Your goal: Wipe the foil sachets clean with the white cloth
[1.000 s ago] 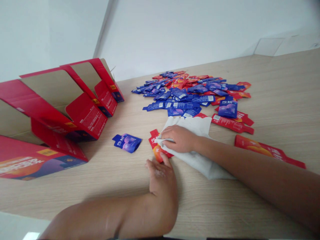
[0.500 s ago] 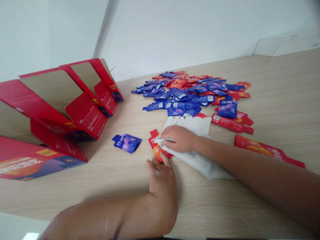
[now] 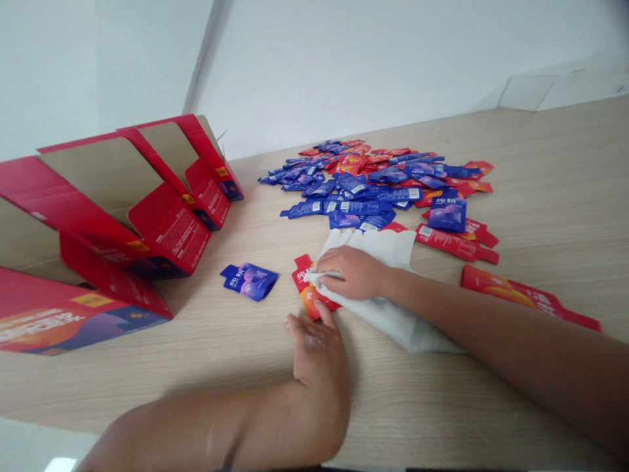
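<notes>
Head view: the right hand [image 3: 351,274] grips a white cloth [image 3: 388,252] on a red sachet [image 3: 308,294]; the left hand [image 3: 314,347] touches the sachet, its hold unclear.

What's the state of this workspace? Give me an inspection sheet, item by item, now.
Surface: light wood-grain tabletop.
Job's things: a red sachet lies partly under a white cloth.
Clutter: a heap of blue and red sachets lies beyond the hands; a lone blue sachet lies to their left; a long red sachet lies to their right; open red cardboard boxes stand at the left.
Grippers: right hand presses the cloth over the sachet; left hand touches the sachet's lower edge.
Cables: nothing seen.
Surroundings: white wall behind the table.
</notes>
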`<state>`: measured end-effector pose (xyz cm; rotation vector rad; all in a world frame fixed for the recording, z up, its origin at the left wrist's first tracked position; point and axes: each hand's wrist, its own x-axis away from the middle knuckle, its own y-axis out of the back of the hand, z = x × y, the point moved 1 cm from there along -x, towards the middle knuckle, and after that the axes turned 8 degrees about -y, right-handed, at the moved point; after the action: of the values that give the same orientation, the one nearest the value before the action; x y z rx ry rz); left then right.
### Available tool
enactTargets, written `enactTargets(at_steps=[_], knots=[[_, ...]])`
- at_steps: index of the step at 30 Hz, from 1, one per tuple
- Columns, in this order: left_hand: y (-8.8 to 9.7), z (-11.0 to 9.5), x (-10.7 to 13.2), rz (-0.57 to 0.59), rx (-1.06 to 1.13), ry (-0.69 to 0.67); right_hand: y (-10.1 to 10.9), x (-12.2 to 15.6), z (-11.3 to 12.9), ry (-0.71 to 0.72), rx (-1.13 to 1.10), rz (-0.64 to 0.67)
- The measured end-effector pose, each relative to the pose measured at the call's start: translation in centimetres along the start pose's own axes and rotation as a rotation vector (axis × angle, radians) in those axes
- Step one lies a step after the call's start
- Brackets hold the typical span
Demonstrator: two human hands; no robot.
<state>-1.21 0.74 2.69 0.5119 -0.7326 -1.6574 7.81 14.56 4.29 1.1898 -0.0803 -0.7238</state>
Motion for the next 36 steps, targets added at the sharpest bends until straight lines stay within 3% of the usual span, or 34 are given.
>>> enactTargets(at_steps=[36], knots=[[-0.05, -0.02, -0.17, 0.014, -0.007, 0.013, 0.01, 0.05, -0.05, -0.001, 0.002, 0.005]])
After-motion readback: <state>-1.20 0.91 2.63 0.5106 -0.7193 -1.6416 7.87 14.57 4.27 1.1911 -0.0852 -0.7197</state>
